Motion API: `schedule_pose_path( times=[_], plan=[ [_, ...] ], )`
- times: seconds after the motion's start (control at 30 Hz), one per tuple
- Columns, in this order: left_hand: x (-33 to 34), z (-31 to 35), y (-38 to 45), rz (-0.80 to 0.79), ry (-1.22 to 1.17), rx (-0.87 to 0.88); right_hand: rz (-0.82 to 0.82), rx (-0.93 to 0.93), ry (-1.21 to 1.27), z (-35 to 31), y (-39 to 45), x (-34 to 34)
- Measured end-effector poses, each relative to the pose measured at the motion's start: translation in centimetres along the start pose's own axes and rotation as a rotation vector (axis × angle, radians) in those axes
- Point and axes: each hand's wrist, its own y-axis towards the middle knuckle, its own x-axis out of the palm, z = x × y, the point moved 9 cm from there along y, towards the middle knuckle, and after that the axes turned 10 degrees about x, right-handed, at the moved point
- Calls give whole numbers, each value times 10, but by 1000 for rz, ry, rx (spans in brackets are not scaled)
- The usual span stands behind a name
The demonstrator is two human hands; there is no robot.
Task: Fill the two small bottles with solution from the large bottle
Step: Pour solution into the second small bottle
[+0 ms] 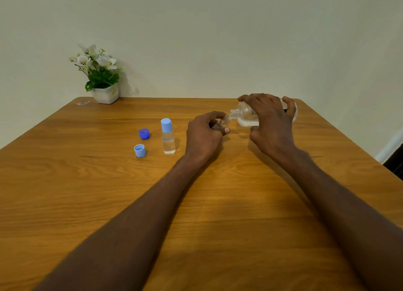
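My right hand [270, 124] grips the large clear bottle [246, 116], tipped on its side with its open threaded neck pointing left. My left hand [204, 135] holds a small clear bottle [222, 123], uncapped and tilted, its mouth touching the large bottle's neck; my fingers hide most of it. A second small bottle [168, 138] stands upright to the left with a light blue cap on and clear liquid inside. Two loose caps lie further left: a dark blue cap [144, 134] and a light blue cap [139, 151].
Everything sits on a wooden table [109, 203] against a pale wall. A white pot of white flowers [102, 79] stands at the back left corner, with a small clear scrap [82, 103] beside it. The table's right edge runs near my right arm.
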Motion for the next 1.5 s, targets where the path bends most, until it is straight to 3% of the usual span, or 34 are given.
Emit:
schedule_pose_path(
  times=[1.5],
  plan=[
    [0,5,1,-22,28,53,4,8,6,3,0,-1]
  ],
)
